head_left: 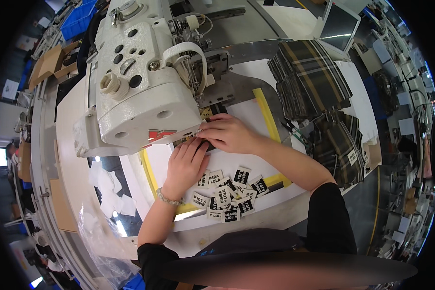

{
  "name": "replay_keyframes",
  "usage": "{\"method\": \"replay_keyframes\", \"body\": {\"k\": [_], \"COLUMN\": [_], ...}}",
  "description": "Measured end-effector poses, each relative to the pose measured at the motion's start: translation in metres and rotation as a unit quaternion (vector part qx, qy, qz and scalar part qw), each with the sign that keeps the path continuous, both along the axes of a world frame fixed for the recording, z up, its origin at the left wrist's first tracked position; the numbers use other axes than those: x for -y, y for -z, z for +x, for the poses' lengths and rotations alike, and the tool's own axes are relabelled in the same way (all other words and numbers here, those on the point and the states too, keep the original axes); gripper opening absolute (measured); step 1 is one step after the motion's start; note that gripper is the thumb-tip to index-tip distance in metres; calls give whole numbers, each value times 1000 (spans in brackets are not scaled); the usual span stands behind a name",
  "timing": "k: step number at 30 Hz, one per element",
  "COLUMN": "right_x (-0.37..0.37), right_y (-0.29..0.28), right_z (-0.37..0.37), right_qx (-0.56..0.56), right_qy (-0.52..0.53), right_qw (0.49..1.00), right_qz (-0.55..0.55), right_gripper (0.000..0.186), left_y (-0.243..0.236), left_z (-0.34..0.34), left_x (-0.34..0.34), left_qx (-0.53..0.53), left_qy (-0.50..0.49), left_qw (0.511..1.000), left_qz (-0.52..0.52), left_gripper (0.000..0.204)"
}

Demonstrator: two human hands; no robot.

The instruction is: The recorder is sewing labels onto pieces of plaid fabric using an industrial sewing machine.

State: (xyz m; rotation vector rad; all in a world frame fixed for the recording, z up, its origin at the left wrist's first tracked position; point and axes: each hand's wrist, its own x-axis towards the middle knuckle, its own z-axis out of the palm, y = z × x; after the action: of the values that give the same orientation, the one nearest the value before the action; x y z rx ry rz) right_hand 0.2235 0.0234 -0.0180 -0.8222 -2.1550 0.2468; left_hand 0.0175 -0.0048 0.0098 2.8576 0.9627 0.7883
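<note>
Beneath the head of a white industrial sewing machine [150, 104], my two hands meet on a dark fabric piece [209, 145]. My left hand [186, 163] reaches in from the near side with bent fingers pressed together at the fabric. From the right, my right hand [231, 135] has its fingers closed over the same spot, fingertips close to the left hand's. The machine head and my fingers hide most of the fabric. Just below my hands, a loose pile of black and white woven labels [222, 195] lies on the white work surface [275, 208].
At the right stands a stack of dark plaid fabric pieces [314, 77], with more plaid pieces [337, 145] nearer. Green-handled snips [298, 133] lie beside them. Yellow tape [268, 116] marks the work surface. White scraps [106, 186] and clear plastic [99, 241] are at left.
</note>
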Motion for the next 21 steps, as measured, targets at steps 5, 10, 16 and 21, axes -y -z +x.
{"method": "replay_keyframes", "body": {"k": [5,10,16,21], "right_x": [2,4,5,4], "right_y": [-1,-1,-1,-3], "right_z": [2,2,5,5], "right_qx": [-26,-40,-17,-5], "right_qy": [11,-1,-36,-35], "right_qw": [999,999,999,999], "right_qz": [34,26,-17,-22], "right_gripper": [23,15,21,22], "left_y": [1,1,-1,0], "left_z": [-1,-2,-2,-3], "left_x": [1,1,3,4], "left_qx": [-4,-6,4,5], "left_qy": [4,5,1,-2], "left_qw": [1000,1000,1000,1000], "left_qz": [-10,-7,1,3], "left_gripper": [35,36,36,37]}}
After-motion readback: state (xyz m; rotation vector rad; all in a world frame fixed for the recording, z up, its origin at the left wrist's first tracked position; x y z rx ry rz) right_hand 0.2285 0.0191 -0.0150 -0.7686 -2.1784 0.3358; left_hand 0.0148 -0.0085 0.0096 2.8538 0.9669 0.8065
